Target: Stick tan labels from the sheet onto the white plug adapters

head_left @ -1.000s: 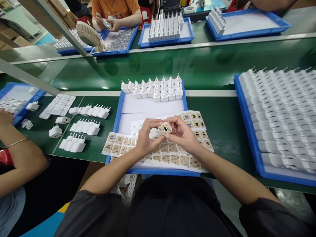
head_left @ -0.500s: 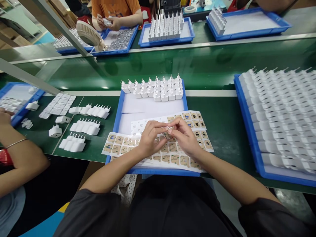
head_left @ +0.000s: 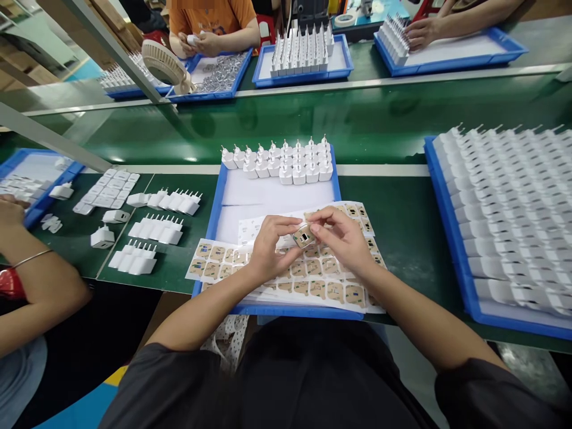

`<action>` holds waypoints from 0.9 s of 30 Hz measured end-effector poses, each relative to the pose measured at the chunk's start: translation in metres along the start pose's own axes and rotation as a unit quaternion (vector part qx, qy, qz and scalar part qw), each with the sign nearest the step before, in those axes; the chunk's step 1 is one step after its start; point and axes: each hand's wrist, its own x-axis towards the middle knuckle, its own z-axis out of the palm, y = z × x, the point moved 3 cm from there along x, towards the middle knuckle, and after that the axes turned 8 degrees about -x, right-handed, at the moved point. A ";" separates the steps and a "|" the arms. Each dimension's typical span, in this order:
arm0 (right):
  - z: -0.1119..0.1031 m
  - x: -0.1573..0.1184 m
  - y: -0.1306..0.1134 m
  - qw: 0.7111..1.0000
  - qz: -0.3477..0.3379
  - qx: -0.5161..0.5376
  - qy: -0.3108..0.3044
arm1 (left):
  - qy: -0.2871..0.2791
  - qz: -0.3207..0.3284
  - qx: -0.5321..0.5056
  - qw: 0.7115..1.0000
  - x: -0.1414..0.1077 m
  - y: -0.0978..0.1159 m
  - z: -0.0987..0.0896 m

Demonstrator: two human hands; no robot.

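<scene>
Between both hands, above the sheets, is a white plug charger [head_left: 304, 236]; a brown sticker with dark openings covers the face turned up to me. My left hand [head_left: 273, 247] grips it from the left, fingers along the far side and thumb below. The thumb and fingertips of my right hand [head_left: 343, 239] pinch its right edge. Underneath lie sticker sheets [head_left: 218, 253] with rows of brown pieces, spread across a blue tray [head_left: 214, 205]. White plug chargers [head_left: 298, 174] stand in rows at the tray's far end, prongs up.
A large blue tray [head_left: 447, 220] packed with chargers stands at right. On the left, loose chargers [head_left: 154, 229] and white flat pieces [head_left: 107, 190] lie near a co-worker's arm [head_left: 36, 280]. Across the green divider [head_left: 379, 119], other people handle parts beside trays and a fan [head_left: 163, 62].
The charger has turned so its stickered face shows more fully. My right fingers have moved slightly to the right. Across the divider, a co-worker's hand has come to the far right tray.
</scene>
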 end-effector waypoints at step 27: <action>0.273 -0.127 0.096 0.802 -0.265 -0.343 -0.410 | 0.111 -0.242 -0.043 0.963 0.017 -0.062 -0.040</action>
